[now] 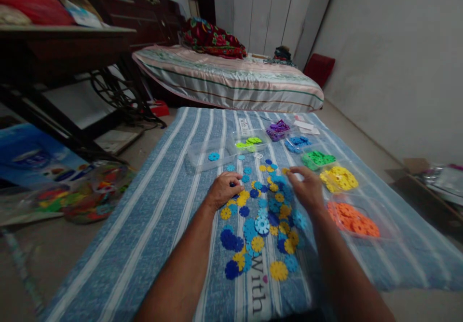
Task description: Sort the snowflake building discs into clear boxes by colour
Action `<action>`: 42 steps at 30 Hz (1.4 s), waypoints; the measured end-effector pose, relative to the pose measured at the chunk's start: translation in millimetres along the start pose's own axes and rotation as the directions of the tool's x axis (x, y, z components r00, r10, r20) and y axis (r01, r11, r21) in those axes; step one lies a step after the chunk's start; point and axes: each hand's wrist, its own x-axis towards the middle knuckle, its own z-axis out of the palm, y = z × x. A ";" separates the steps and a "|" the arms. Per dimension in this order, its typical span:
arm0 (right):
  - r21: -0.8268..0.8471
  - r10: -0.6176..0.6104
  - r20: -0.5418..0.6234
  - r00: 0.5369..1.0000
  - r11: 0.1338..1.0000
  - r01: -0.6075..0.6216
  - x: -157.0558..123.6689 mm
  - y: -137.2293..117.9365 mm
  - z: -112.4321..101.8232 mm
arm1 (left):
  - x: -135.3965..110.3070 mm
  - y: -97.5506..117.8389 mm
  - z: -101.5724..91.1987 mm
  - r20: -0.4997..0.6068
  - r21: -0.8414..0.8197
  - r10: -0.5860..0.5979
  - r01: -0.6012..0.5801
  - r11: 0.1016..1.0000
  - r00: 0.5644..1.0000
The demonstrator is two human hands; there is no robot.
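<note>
Notched plastic snowflake discs lie spread over the cloth in light blue, dark blue and yellow, such as a light blue disc (262, 225) and a yellow disc (279, 271). Among the left part of this spread, my left hand (224, 190) is closed, with a small dark blue disc (232, 184) showing between its fingers. Across from it, my right hand (306, 186) is slightly blurred and pinches a small yellow disc (285, 171) at its fingertips. Beyond my left hand, a clear plastic box (198, 160) holds one light blue disc (213, 156).
Clear boxes along the right hold orange discs (356, 219), yellow discs (339, 179), green discs (318, 160) and blue discs (297, 143). Purple discs (278, 130) and lime discs (249, 143) fill boxes farther back. A bed (231, 83) stands beyond the striped cloth (159, 191).
</note>
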 end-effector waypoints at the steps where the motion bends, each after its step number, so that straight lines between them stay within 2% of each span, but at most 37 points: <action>1: -0.089 -0.011 -0.073 0.997 0.996 0.005 8.4 10.0 -17.0 | 0.2 -0.2 0.4 0.000 -0.002 -0.002 0.002 1.000 1.000; 3: -0.296 -0.081 -0.241 0.967 0.955 0.007 24.8 32.6 -50.6 | 0.6 0.1 1.0 -0.003 -0.009 -0.005 0.005 1.000 1.000; 5: -0.469 -0.122 -0.352 0.928 0.881 -0.062 36.4 53.4 -77.4 | 1.0 0.8 1.6 -0.010 -0.020 -0.007 0.007 1.000 1.000; 7: -0.538 -0.130 -0.396 0.909 0.835 -0.115 38.9 66.0 -89.8 | 1.4 1.4 1.9 -0.019 -0.027 -0.007 0.007 1.000 1.000; 8: -0.542 -0.131 -0.387 0.913 0.833 -0.111 36.0 67.9 -89.1 | 1.5 1.5 2.0 -0.022 -0.029 -0.007 0.006 1.000 1.000; 11: -0.450 -0.159 -0.245 0.956 0.892 0.033 12.9 55.9 -61.8 | 1.7 1.6 1.8 -0.022 -0.036 -0.003 0.003 0.999 1.000; 14: -0.266 -0.237 0.010 0.972 0.936 0.231 -19.1 26.3 -15.4 | 1.5 2.4 1.3 -0.019 -0.052 0.000 -0.001 0.999 1.000; 18: -0.142 -0.304 0.244 0.921 0.928 0.344 -43.2 -12.3 35.7 | 0.6 4.1 0.0 -0.007 -0.085 0.001 -0.002 0.996 1.000; 23: -0.224 -0.252 0.442 0.861 0.898 0.378 -40.5 -35.1 65.4 | -0.4 4.1 -1.1 -0.004 -0.119 -0.004 0.004 0.993 1.000; 29: -0.260 -0.207 0.465 0.861 0.897 0.357 -41.7 -37.8 78.1 | -0.3 4.9 -1.3 0.006 -0.122 0.015 -0.014 0.992 1.000; 35: -0.183 -0.195 0.369 0.909 0.943 0.277 -44.3 -32.0 83.6 | -0.4 8.8 -0.7 0.015 -0.117 0.036 -0.034 0.993 0.999; 39: -0.161 -0.207 0.334 0.919 0.949 0.272 -39.6 -22.5 69.6 | -0.1 10.4 0.6 -0.012 -0.114 0.016 -0.017 0.993 1.000; 42: -0.180 -0.208 0.296 0.932 0.946 0.268 -29.6 -9.6 43.0 | 0.5 9.2 0.8 -0.008 -0.102 0.011 -0.012 0.995 1.000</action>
